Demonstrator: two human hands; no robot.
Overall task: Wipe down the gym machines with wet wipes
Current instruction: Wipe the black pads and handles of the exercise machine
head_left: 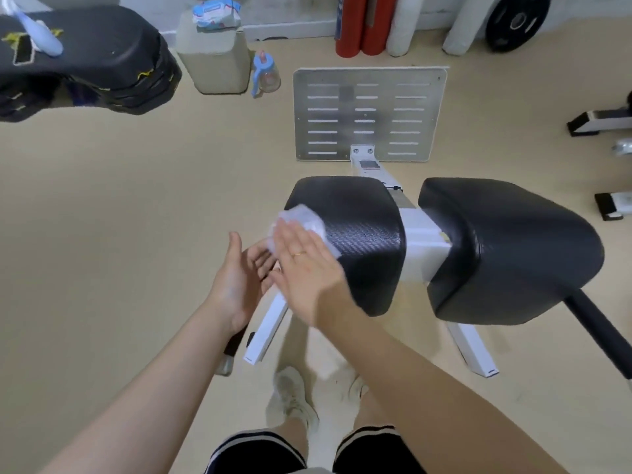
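The right hand point(307, 268), its grip flat with fingers straight, presses a wet wipe point(302, 222) on the left black pad point(359, 227); the left hand point(239, 278) hovers beside, apparently wide and empty

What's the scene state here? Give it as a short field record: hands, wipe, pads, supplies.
right hand: flat right hand with straight fingers presses the crumpled white wet wipe on the pad
left hand: open left hand, palm turned inward, holding nothing, beside the pad's left edge
wipe location: near-left part of the left black textured cushion pad
other pad: right smooth black cushion pad, untouched by either hand
frame: white metal bar joins the pads
supplies: blue-and-white wet wipe pack on the grey block
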